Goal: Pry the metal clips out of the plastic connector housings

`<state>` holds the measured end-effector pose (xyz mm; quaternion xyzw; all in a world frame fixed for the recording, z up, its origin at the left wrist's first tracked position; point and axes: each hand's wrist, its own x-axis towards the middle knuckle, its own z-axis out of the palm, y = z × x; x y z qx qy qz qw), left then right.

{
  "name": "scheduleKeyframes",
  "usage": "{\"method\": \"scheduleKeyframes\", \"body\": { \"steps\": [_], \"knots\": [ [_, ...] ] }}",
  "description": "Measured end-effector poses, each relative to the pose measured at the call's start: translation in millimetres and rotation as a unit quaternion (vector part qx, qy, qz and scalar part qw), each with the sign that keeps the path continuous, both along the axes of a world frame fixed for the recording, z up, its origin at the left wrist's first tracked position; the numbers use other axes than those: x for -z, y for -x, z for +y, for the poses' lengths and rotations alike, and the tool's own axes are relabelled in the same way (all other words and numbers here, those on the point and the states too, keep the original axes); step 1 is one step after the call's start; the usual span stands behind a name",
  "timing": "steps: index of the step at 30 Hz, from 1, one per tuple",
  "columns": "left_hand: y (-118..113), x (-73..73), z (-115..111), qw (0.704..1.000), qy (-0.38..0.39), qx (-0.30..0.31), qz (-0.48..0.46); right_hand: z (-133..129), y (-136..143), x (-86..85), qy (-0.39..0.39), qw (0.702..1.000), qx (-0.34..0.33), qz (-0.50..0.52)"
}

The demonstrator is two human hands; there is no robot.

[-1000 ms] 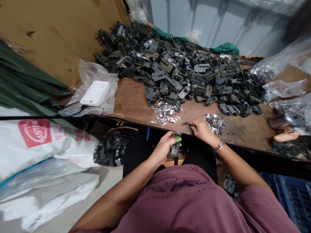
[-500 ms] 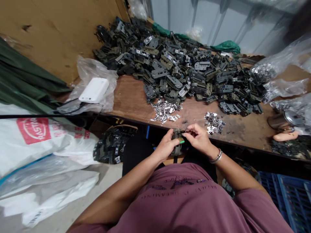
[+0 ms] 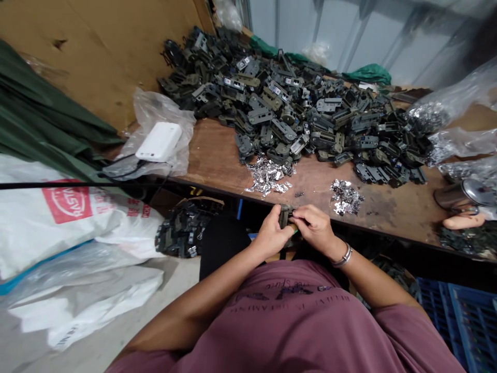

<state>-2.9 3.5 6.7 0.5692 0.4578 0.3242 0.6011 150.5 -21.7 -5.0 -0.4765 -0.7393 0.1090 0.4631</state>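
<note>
My left hand (image 3: 272, 231) is closed around a dark grey-green plastic part (image 3: 284, 216) just in front of the table edge, above my lap. A bit of green shows by its thumb. My right hand (image 3: 311, 224) meets the part from the right, its thumb and fingers pinched together against it. Whatever sits between those fingertips is too small or hidden to name. Beyond the hands, a pile of shiny metal clips (image 3: 269, 175) lies on the left and another small pile of metal pieces (image 3: 345, 197) on the right.
A large heap of dark plastic parts (image 3: 289, 111) covers the table's back. A white device (image 3: 159, 142) rests on clear plastic at left. At right stand a metal cup (image 3: 462, 195) and plastic bags (image 3: 430, 115). Below are a box of parts (image 3: 186, 228) and blue crates (image 3: 471, 316).
My right hand has closed in on the part, and its fingers have drawn together. My left hand has turned the part slightly. The whole view has shifted a little.
</note>
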Motion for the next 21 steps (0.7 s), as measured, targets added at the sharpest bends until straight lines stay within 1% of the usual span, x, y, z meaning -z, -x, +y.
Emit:
{"method": "scheduleKeyframes", "body": {
  "steps": [3,7,9,12,14,16,19,21],
  "knots": [
    [0.1,-0.1,-0.2,1.000,-0.001,-0.004,0.007,-1.4,0.4,1.5,-0.011,1.000,0.003,-0.009],
    [1.6,0.0,0.0,0.999,0.032,0.014,0.010,-1.3,0.3,1.0,-0.024,1.000,-0.010,0.015],
    [1.8,0.5,-0.1,0.999,0.039,0.019,0.002,-0.8,0.3,-0.1,-0.018,1.000,-0.009,0.014],
    [0.9,1.3,-0.5,0.999,0.030,0.023,0.000,-1.3,0.8,0.2,0.001,1.000,0.007,0.005],
    [0.7,1.9,-1.1,0.999,0.013,0.030,0.027,-3.1,1.3,3.0,0.005,1.000,0.015,-0.011],
    [1.5,1.8,-2.3,0.996,-0.021,0.037,0.075,-5.9,1.9,7.0,-0.002,0.999,0.012,-0.044],
    [4.8,-1.6,-4.5,0.982,-0.075,0.065,0.158,-9.4,1.6,9.3,-0.012,0.995,-0.016,-0.098],
    [7.6,-6.2,-5.4,0.972,-0.095,0.084,0.200,-9.8,-0.6,5.5,-0.006,0.995,-0.047,-0.093]
  ]
}}
